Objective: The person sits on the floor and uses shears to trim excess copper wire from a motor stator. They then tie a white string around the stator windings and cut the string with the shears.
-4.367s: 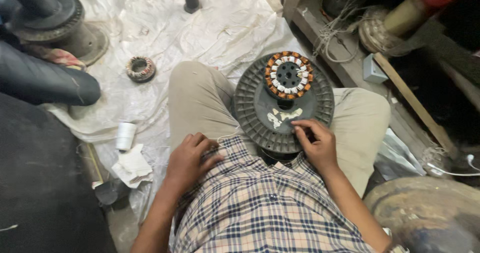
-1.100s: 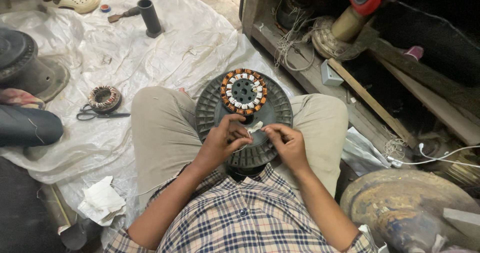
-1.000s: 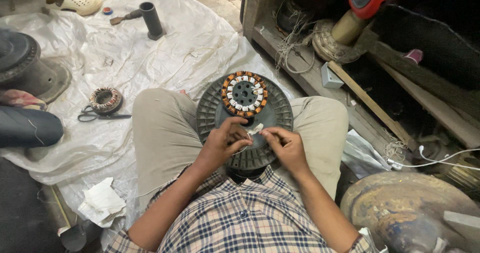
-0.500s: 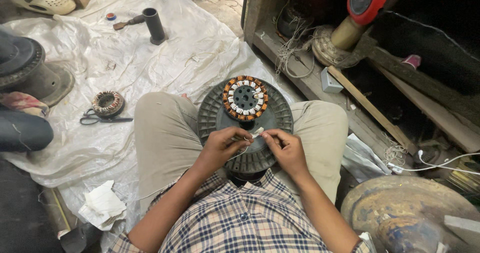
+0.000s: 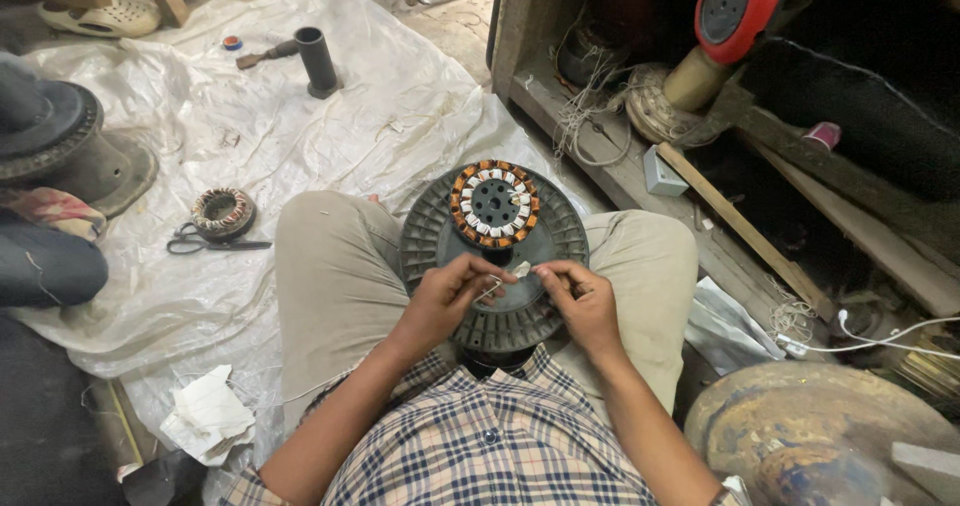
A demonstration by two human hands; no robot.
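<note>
- I take the round grey motor housing (image 5: pixel 470 311), which rests across my lap, as my landmark; the copper-wound stator (image 5: pixel 494 204) sits in its far half, bristling with white slot papers.
- My left hand (image 5: pixel 445 298) hangs over the near rim of the housing, thumb and forefinger pressed together on a thin wire (image 5: pixel 490 289) that runs toward the other hand.
- My right hand (image 5: pixel 585 301) is just beside it, over the same rim, fingers closed in a pinch on the other end of the wire; a small white slip (image 5: pixel 522 268) shows between the hands, just on the near side of the stator.
- To do this well, I judge the wire should stay taut between both pinches and low over the housing, so it neither kinks nor snags the windings.
- I would keep the housing level on both knees; a tilt could let it slide off.
- Left of the housing, on the white plastic sheet (image 5: pixel 330 136) covering the floor, lie a smaller wound coil (image 5: pixel 222 211) and scissors (image 5: pixel 205 243), well apart from my hands.
- Farther off, beyond the housing to the left, a dark tube (image 5: pixel 317 63) stands upright on the sheet.
- Crumpled white paper (image 5: pixel 208 414) lies near my left elbow.
</note>
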